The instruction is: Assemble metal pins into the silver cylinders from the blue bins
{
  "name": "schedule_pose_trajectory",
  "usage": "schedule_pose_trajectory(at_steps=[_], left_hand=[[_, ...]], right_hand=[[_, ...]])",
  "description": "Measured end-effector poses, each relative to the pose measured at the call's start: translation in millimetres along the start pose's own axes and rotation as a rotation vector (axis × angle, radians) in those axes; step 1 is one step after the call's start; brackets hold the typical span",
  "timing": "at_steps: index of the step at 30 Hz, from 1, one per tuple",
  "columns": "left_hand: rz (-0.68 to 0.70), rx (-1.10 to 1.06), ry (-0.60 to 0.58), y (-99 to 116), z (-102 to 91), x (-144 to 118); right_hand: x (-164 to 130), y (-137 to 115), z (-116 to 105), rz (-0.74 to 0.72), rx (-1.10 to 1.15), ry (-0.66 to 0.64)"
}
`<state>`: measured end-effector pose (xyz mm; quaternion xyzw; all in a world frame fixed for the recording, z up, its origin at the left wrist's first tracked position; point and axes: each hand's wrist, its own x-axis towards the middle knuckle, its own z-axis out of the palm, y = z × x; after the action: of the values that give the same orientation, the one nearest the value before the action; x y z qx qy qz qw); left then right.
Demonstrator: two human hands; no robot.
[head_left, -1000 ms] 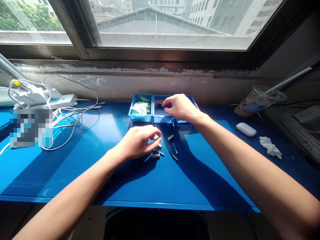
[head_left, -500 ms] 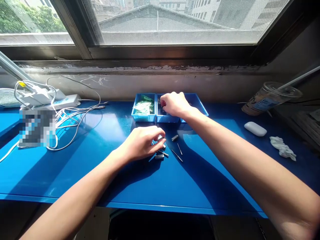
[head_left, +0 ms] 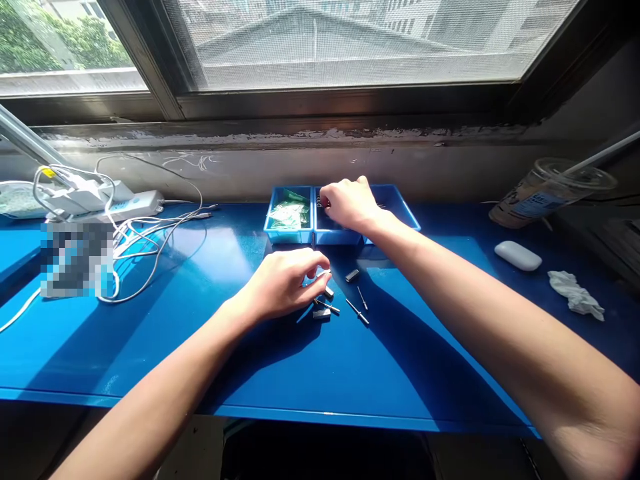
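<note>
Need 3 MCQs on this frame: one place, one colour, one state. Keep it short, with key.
1. Where is the right hand?
A. over the middle blue tray
B. on the cup
C. on the cables

2. What colour is the table?
A. grey
B. blue
C. brown

3. How does the cup at the right stand?
A. upright
B. upside down
C. tipped on its side

Key:
1 A, the fingers reach into the tray beside the one with green packets.
2 B, its whole top is blue.
3 C, its lid faces sideways.

The left hand rests by small metal parts.
</note>
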<state>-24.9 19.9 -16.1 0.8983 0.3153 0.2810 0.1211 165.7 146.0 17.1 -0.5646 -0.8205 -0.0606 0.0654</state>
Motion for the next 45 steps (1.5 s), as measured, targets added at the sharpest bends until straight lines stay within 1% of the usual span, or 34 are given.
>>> schedule_pose_trajectory(at_steps=[3, 5, 7, 8, 9, 11, 14, 16, 18, 22, 29, 32, 38, 42, 45], left_hand=[[-0.002, 0.003, -0.013, -1, -0.2, 0], [0.001, 0.014, -0.023, -3, 0.0, 0], [0.005, 0.045, -0.022, -4, -0.1, 0], [0.004, 0.067, -0.019, -5, -0.4, 0], [0.001, 0.089, -0.018, -5, -0.7, 0], [-0.020, 0.129, -0.019, -5, -0.8, 0], [-0.072, 0.159, -0.023, -2, 1.3, 0], [-0.107, 0.154, -0.024, 0, 3.7, 1], [-0.121, 0.135, -0.034, 1, 5.5, 1], [-0.095, 0.121, -0.045, 0, 5.0, 2], [-0.066, 0.101, -0.030, -1, 2.7, 2], [-0.056, 0.100, -0.015, -2, 1.5, 2], [-0.071, 0.093, -0.015, -2, -0.9, 2], [-0.069, 0.094, -0.015, -2, -1.3, 2], [-0.055, 0.091, 0.002, -3, -1.0, 3]], right_hand=[[-3, -1, -9, -0.015, 0.002, -0.015], [-13, -2, -23, -0.003, 0.024, 0.018], [-31, -5, -39, -0.002, 0.086, 0.086], [-44, -7, -47, -0.003, 0.113, 0.101], [-59, -9, -53, -0.023, 0.133, 0.082], [-91, -14, -59, -0.052, 0.143, -0.014], [-135, -21, -55, -0.090, 0.053, -0.198], [-155, -24, -48, -0.134, 0.030, -0.306], [-165, -26, -42, -0.153, 0.009, -0.352], [-171, -29, -40, -0.148, -0.038, -0.337], [-175, -35, -43, -0.190, -0.083, -0.296], [-174, -36, -41, -0.206, -0.087, -0.275], [-173, -38, -38, -0.229, -0.053, -0.281], [-172, -31, -44, -0.224, -0.019, -0.322], [-167, -18, -56, -0.180, 0.108, -0.321]])
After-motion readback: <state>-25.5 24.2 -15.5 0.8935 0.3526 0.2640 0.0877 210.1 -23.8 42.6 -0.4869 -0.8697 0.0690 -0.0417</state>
